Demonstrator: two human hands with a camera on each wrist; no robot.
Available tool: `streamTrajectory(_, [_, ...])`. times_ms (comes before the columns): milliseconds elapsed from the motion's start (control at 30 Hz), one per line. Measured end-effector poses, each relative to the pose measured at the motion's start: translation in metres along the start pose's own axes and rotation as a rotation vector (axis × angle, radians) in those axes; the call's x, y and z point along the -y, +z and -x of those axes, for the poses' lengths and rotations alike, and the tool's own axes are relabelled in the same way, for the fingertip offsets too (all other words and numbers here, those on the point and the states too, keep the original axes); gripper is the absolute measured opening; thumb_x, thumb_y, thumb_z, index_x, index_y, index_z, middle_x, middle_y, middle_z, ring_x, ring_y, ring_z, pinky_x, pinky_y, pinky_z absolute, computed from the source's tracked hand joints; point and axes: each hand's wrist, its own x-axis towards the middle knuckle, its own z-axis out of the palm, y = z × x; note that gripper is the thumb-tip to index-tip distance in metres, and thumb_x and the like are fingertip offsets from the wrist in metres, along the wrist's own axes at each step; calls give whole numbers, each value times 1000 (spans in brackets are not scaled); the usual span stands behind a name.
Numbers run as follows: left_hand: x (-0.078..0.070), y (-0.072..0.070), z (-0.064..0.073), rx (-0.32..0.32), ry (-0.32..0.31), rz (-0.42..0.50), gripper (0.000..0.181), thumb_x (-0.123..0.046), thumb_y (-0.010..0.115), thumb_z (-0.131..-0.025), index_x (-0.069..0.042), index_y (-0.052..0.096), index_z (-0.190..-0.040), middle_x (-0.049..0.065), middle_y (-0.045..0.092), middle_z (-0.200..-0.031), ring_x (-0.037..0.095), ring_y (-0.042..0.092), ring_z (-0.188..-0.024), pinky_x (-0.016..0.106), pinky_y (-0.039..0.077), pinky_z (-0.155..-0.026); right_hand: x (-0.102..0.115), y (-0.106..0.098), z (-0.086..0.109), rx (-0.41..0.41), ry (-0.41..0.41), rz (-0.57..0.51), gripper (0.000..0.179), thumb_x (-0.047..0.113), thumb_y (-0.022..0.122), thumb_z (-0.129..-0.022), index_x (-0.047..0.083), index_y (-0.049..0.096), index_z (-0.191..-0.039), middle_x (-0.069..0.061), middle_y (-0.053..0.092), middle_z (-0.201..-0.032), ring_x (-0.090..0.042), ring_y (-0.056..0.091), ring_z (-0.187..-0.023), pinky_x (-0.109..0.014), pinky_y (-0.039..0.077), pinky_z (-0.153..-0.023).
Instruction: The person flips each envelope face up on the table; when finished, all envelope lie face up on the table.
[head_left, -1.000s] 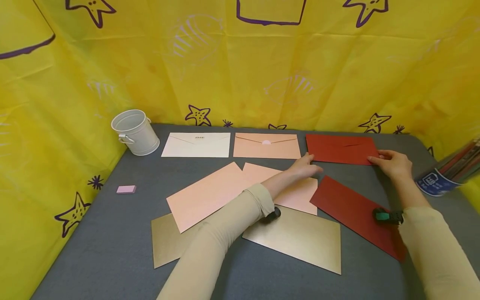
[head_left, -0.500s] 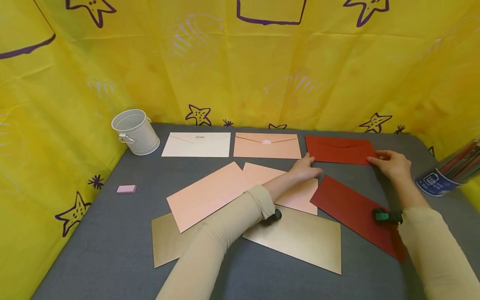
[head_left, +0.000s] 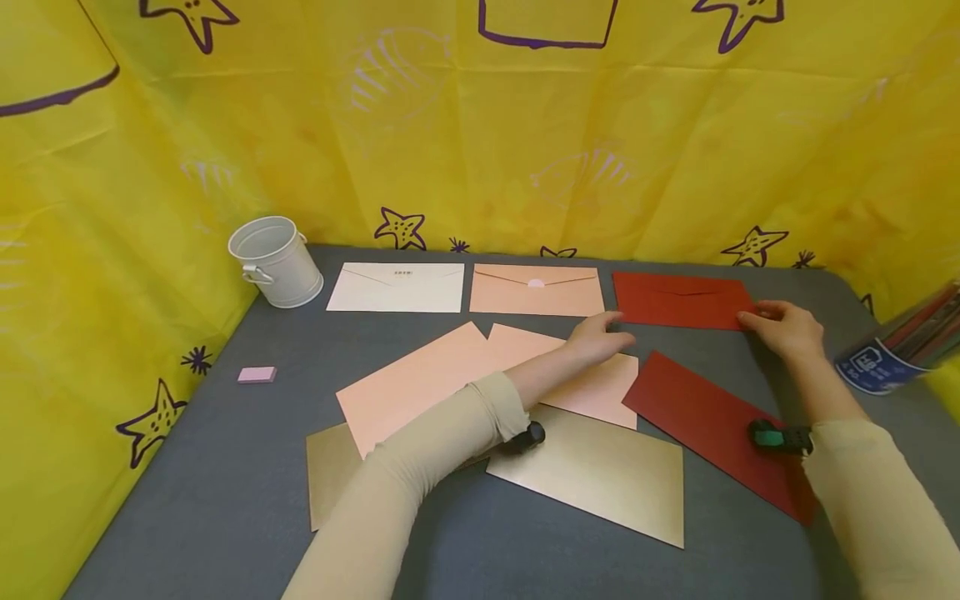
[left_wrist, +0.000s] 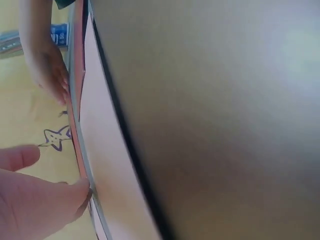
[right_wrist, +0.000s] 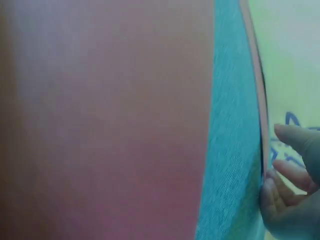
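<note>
The right hand pinches the red envelope, beside the peach envelope, by 1 corner; the left hand, fingers extended, is near another. Light, level nudges should shift it cleanly.

Evenly bright head view, blurry wrist views

head view looks down across the table; wrist views skim it, close, sideways; head and left wrist share the cup.

Both arms reach forward, left grip loosely spread, right grip (fingers bent) well apart.
</note>
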Motion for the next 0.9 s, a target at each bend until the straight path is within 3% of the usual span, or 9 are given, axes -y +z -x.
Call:
streamTrajectory(167, [2,-23,18,-17,-38,276,46,-12,62,-94,-6,53,-139,10,53,-140,23,52,-125,30,46,-97,17,5,6,1,12,-169,84,53,47,-96,-3,20,-152,-34,14,-154,-56,13,-137,-65,23,-106])
streamTrajectory(267, [5,-43,31,-2,-50,437,43,-6,58,-95,-2,52,-138,15,51,-141,25,53,-123,32,46,-98,30,11,9,9,-2,-309,83,49,48,-97,-1,15,-154,-29,6,-158,-52,9,-141,-63,19,-109])
streamTrajectory(400, [10,-71,53,10,-79,566,43,-2,54,-97,2,48,-140,20,46,-143,29,48,-129,37,43,-103,51,21,15,61,20,-492,85,48,51,-96,3,10,-156,-21,-1,-161,-44,3,-144,-58,11,-114])
streamTrajectory(633, [33,-115,96,3,-127,679,43,0,49,-99,5,42,-142,23,41,-147,35,41,-135,42,36,-108,86,47,33,189,2,-658,80,41,52,-99,6,9,-157,-14,-3,-162,-37,-5,-146,-55,0,-115])
streamTrajectory(900, [61,-159,146,-50,-157,689,45,-4,43,-103,3,36,-147,22,39,-149,35,40,-136,43,33,-110,131,81,65,299,-80,-603,74,36,54,-99,9,16,-156,-13,4,-162,-38,3,-146,-66,1,-111])
